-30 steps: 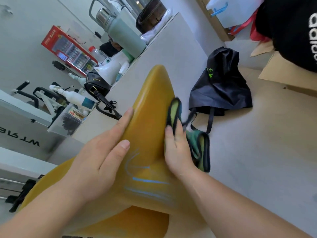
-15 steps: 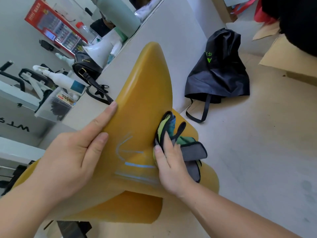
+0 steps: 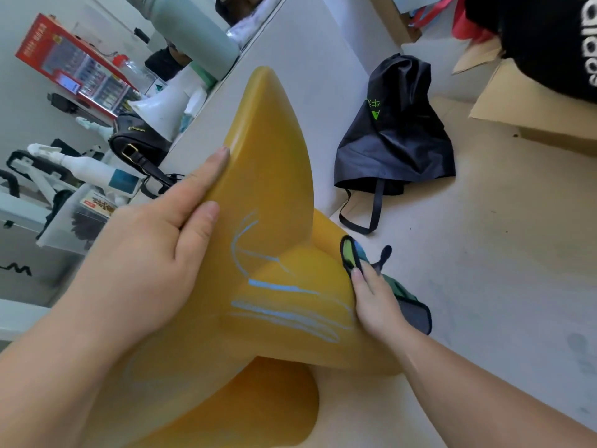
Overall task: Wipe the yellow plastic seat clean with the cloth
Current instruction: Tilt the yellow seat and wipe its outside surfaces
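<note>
Pale floor (image 3: pixel 500 253), on which the yellow plastic seat (image 3: pixel 268 176) stands tipped, its pointed end toward the grey wall, filling the middle of the view. Left hand (image 3: pixel 145 253) lies against the seat's left edge; forefinger and thumb are stretched straight along the surface, the remaining fingers hidden behind the rim. Black bag (image 3: pixel 394 140) is slumped on the floor beyond the seat, apart from it. Right hand (image 3: pixel 374 302) is at the seat's right flank, fingers extended flat over the cloth (image 3: pixel 413 310) and pressing it to the plastic; the thumb is not visible. The cloth, green with dark edging, hangs past the palm. Blue chalk-like marks (image 3: pixel 281 287) cross the seat between the two hands.
</note>
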`<state>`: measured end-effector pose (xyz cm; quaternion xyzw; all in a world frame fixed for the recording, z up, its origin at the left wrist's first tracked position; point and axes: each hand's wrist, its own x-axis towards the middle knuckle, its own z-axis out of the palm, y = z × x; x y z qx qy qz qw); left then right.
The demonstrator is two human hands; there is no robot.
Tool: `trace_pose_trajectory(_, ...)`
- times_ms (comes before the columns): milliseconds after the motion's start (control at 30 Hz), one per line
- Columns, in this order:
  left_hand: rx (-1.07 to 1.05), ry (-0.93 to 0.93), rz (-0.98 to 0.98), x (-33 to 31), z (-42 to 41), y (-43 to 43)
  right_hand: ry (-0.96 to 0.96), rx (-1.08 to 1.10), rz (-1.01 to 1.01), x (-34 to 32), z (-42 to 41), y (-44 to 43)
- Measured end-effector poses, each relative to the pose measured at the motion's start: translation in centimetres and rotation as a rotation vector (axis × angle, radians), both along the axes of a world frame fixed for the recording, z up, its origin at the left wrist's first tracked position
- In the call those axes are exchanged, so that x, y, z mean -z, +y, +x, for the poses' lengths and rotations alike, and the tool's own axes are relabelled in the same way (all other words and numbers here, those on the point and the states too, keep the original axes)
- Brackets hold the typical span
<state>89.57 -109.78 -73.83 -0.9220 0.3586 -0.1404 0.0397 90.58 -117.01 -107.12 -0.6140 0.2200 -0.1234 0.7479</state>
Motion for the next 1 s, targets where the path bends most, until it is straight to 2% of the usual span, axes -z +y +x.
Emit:
trace_pose_trajectory(167, -0.064, 0.023, -0.048, 0.4, 2.7, -3.6, -0.281, 0.114, -0.047, -9.5, 1.8, -1.6)
trace_pose_trajectory(267, -0.084, 0.010, 0.007, 0.2, 3.7, -5.7, -0.366, 0.169, -0.143, -9.1, 1.5, -1.4)
trace_pose_trajectory(333, -0.082, 0.003, 0.015, 0.2, 4.0, -6.0, -0.302, 0.203, -0.099, -5.3, 2.2, -1.7)
trace_pose_trajectory(467, -0.076, -0.001, -0.018, 0.3, 3.8, -5.5, 0.084, 0.131, 0.144, 2.9, 1.8, -2.2)
trace_pose_trajectory(533, -0.076, 0.013, -0.044, 0.4, 3.8, -5.3, 0.199, 0.172, 0.266, 4.4, 1.3, -1.6)
trace_pose_trajectory(600, -0.065, 0.032, -0.084, 0.3, 4.0, -5.3, 0.148, 0.189, 0.228, 1.8, 2.1, -1.6)
trace_pose_trajectory(733, -0.078, 0.037, -0.098, 0.6, 3.9, -5.3, -0.247, 0.159, 0.084, -6.9, 4.1, -3.2)
trace_pose_trajectory(800, -0.082, 0.030, -0.094, 0.6, 3.9, -5.4, -0.337, 0.190, 0.053, -8.5, 4.1, -2.7)
trace_pose_trajectory(900, -0.078, 0.035, -0.089, 0.4, 3.7, -5.4, -0.325, 0.227, -0.004, -6.3, 2.9, -1.1)
trace_pose_trajectory(1000, -0.081, 0.043, -0.079, 0.4, 3.6, -5.4, -0.096, 0.256, 0.045, -1.3, 3.4, -1.5)
